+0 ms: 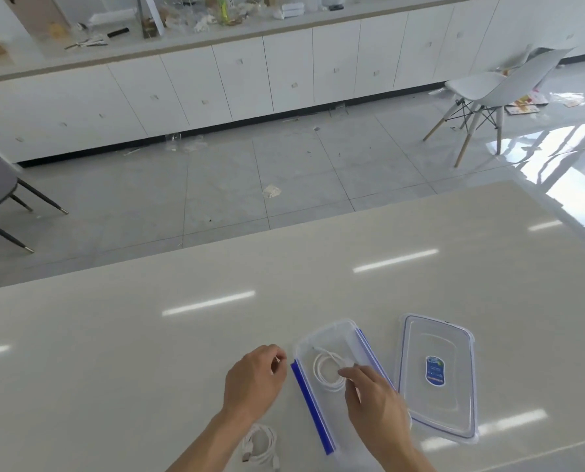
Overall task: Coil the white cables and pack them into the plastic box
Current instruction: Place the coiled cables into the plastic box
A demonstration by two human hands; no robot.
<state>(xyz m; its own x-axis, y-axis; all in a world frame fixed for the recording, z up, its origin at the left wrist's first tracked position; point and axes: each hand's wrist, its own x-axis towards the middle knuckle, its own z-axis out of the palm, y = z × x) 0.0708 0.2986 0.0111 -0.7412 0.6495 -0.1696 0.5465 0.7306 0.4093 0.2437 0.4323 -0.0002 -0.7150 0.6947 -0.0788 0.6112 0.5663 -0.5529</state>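
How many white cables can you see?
2. One coiled cable lies inside the plastic box, under the right hand. The other cable sits on the table beside the left forearm. Arms may hide more.

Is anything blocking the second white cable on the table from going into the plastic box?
Only the right hand, reaching into the open plastic box over the coiled cable. The lid lies aside; the second cable is by the left forearm.

Clear plastic box with blue clips, white coiled cable, blue-labelled clear lid
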